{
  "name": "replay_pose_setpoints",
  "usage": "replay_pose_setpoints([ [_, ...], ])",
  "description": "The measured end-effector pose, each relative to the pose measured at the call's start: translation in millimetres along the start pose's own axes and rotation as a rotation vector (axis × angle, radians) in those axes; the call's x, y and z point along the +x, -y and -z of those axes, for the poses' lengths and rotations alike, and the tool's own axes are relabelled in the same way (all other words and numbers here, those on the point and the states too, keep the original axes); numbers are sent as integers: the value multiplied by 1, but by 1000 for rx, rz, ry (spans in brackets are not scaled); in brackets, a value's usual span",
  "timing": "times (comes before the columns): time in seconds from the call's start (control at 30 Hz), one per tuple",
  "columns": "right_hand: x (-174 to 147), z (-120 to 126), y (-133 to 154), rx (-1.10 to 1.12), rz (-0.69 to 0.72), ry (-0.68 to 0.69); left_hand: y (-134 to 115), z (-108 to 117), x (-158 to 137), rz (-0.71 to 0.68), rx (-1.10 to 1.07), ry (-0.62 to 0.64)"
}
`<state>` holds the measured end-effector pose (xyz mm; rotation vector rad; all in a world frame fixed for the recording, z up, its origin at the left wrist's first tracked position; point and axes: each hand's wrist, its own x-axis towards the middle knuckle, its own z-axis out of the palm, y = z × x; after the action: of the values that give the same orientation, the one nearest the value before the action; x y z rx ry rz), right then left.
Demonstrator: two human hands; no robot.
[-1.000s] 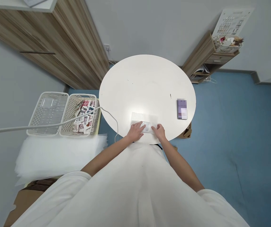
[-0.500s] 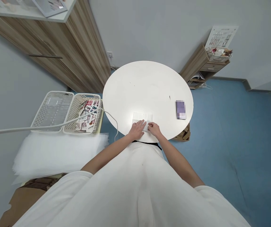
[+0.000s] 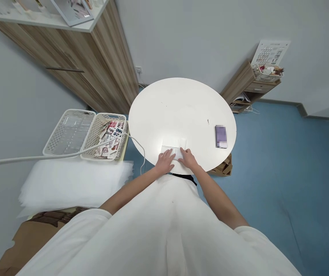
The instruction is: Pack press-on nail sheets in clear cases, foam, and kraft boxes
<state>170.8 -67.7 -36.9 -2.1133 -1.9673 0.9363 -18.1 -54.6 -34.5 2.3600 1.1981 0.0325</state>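
From the head-worn camera, looking down: a white, round-edged table [image 3: 178, 111] with a small, pale, translucent packet [image 3: 177, 151] lying flat near its closest edge, in front of the person's body. The left hand [image 3: 164, 162] rests on the packet's left part, fingers extended and spread, not curled round it; the right hand [image 3: 188, 158] has bent fingers and thumb at the right edge — whether they pinch it, I cannot tell. The packet looks light, thin and soft, probably a little slick and easily creased; what lies inside is unclear. A flat palm on one side and a light fingertip hold at the opposite edge would likely suit it best. A blurred purple item [image 3: 221, 135] sits apart on the table's right; off to the left are printed cards [image 3: 109, 142] in a mesh basket [image 3: 95, 132] — and a pile of whitish sheets [image 3: 75, 184].
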Motion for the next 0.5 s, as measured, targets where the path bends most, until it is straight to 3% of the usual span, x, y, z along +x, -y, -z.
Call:
replay_pose_setpoints([
  [0.1,1,-6,8,39,-5,6,9,-5,-7,493,-184,-108],
  [0.17,0,-10,14,69,2,25,15,-6,-9,682,-322,-82],
  [0.27,0,-15,21,97,24,57,23,-4,-6,770,-506,-6],
  [0.37,-1,-18,24,113,38,69,33,0,-3,815,-627,-19],
  [0.5,-2,-16,23,128,41,79,49,5,-6,705,-699,-5],
])
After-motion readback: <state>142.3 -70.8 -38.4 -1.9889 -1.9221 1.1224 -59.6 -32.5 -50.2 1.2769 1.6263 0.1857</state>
